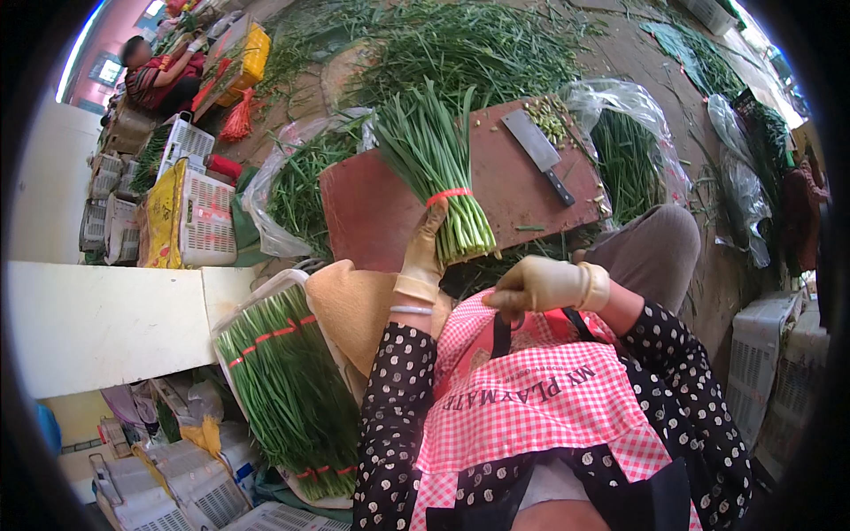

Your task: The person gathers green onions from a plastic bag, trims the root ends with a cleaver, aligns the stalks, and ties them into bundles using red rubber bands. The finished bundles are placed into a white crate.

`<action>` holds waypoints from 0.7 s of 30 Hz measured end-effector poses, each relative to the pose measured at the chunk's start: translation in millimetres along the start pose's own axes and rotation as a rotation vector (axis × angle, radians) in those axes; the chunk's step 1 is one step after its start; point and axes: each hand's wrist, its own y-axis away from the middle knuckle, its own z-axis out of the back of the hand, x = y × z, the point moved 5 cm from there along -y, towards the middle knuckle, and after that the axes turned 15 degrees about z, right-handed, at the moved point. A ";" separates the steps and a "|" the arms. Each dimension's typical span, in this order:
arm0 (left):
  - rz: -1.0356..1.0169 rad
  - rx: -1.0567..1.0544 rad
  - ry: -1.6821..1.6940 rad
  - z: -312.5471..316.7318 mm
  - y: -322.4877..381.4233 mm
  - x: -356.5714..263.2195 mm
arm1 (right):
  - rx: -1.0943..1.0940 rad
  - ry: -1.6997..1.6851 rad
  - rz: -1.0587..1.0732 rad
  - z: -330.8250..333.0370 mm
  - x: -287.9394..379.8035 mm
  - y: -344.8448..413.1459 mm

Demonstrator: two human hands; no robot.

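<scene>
My gloved left hand (426, 242) grips a bundle of long green garlic chives (425, 143) near its pale cut ends. A red band (449, 194) goes around the stalks just above my thumb, and the leaves point away from me over a reddish board (362, 206). My gloved right hand (544, 285) is apart from the bundle, above the pink checked apron (531, 398) on my lap. Its fingers are curled and the palm is hidden; whether anything is in it cannot be seen. A cleaver (534, 143) with a black handle lies on the board's right half, beside chopped stalk ends (544, 119).
Loose greens (465, 46) cover the floor beyond the board. Plastic bags of greens stand left (302, 179) and right (627, 152). At my left, a crate (222, 325) holds banded chives. White crates (209, 219) are stacked further left. Another person (163, 76) sits at far left.
</scene>
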 end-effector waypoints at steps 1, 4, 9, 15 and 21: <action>-0.080 -0.036 -0.086 -1.0 6.7 -6.7 | -0.132 0.117 0.117 14.5 2.6 5.2; -0.178 -0.189 -0.269 -6.6 19.7 -14.0 | -0.948 -0.332 0.039 72.7 -26.3 9.3; -0.305 -0.275 -0.265 -37.3 10.9 5.6 | -0.702 -0.415 0.164 14.8 -39.8 -47.6; -0.416 -0.140 -0.489 -42.9 31.5 12.5 | -0.748 -0.733 -0.119 39.7 -88.1 -29.9; -0.284 -0.010 -0.631 -69.1 24.1 44.0 | -0.637 -1.212 0.268 57.5 -69.5 -45.7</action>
